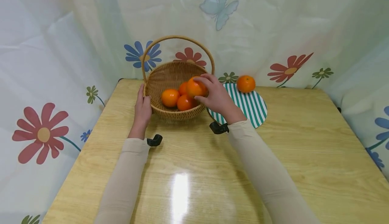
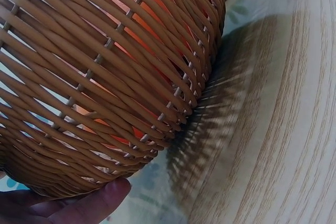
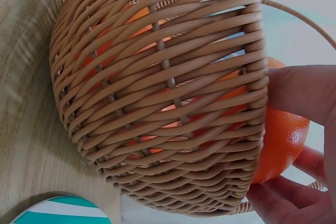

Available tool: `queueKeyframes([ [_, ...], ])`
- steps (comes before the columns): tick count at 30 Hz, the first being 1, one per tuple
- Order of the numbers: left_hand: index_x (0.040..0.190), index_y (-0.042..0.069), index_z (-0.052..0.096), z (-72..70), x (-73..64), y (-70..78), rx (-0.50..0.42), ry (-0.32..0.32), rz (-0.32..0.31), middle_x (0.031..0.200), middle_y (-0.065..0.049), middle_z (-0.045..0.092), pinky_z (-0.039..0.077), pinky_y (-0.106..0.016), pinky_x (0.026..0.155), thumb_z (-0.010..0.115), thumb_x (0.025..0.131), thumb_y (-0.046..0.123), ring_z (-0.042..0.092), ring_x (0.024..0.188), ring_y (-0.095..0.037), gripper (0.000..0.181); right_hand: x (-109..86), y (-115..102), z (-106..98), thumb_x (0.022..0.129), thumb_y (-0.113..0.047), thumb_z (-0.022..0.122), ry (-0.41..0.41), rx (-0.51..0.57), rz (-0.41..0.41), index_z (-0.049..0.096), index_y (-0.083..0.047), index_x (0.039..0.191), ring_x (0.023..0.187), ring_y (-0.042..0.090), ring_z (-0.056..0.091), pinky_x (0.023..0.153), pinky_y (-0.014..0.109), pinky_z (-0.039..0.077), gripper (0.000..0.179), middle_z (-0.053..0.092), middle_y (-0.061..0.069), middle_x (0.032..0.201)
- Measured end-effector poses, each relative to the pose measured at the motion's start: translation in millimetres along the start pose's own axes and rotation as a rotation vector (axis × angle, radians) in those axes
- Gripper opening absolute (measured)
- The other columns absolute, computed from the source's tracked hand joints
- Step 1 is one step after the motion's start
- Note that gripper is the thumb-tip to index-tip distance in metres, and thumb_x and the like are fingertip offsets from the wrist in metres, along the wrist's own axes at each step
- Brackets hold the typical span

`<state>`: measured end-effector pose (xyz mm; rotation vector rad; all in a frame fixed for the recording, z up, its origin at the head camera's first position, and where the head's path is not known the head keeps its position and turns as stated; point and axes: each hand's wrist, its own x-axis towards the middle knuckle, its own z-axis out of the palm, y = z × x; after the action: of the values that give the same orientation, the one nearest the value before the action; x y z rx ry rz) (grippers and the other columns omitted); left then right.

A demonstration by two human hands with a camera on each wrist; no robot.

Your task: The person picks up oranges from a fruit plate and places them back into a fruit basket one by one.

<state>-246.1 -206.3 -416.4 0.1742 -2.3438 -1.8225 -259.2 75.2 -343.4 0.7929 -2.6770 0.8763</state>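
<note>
A wicker basket point(image 1: 179, 115) with a tall arched handle point(image 1: 177, 37) stands at the back of the table. My left hand point(image 1: 143, 109) holds its left side; in the left wrist view the thumb point(image 2: 116, 190) lies along the weave. Inside the right part of the rim, my right hand point(image 1: 216, 94) grips an orange point(image 1: 195, 88) between thumb and fingers. Several other oranges point(image 1: 170, 98) lie together in the basket, below and left of the held one. In the right wrist view the held orange point(image 3: 283, 140) shows just past the rim, partly hidden by the fingers.
To the right of the basket lies a round green-and-white striped mat point(image 1: 256, 111), partly under my right forearm in the head view. One more orange point(image 1: 246, 84) sits on its far edge. A flowered curtain point(image 1: 291, 25) hangs behind the wooden table point(image 1: 304, 133).
</note>
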Motion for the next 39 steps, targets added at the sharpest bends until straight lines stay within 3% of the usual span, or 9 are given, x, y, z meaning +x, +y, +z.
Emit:
queueKeyframes([
  [21, 0.152, 0.047, 0.011, 1.3, -0.2, 3.3, -0.020, 0.008, -0.008, 0.163, 0.003, 0.015, 0.023, -0.046, 0.119, 0.030, 0.100, 0.033, 0.022, 0.147, -0.025, 0.058, 11.3, 2, 9, 0.088, -0.025, 0.071, -0.042, -0.106, 0.072, 0.048, -0.022, 0.141, 0.127, 0.037, 0.045, 0.104, 0.052, 0.044, 0.059, 0.035, 0.014, 0.149],
  [39, 0.153, 0.045, 0.011, 1.0, 1.7, 0.4, -0.008, -0.003, 0.033, 0.163, 0.003, 0.014, 0.023, -0.044, 0.119, 0.029, 0.102, 0.032, 0.022, 0.147, -0.024, 0.056, 16.8, -2, 8, 0.089, -0.023, 0.070, -0.106, -0.139, 0.087, 0.047, -0.018, 0.143, 0.125, 0.037, 0.048, 0.106, 0.051, 0.042, 0.060, 0.035, 0.013, 0.150],
])
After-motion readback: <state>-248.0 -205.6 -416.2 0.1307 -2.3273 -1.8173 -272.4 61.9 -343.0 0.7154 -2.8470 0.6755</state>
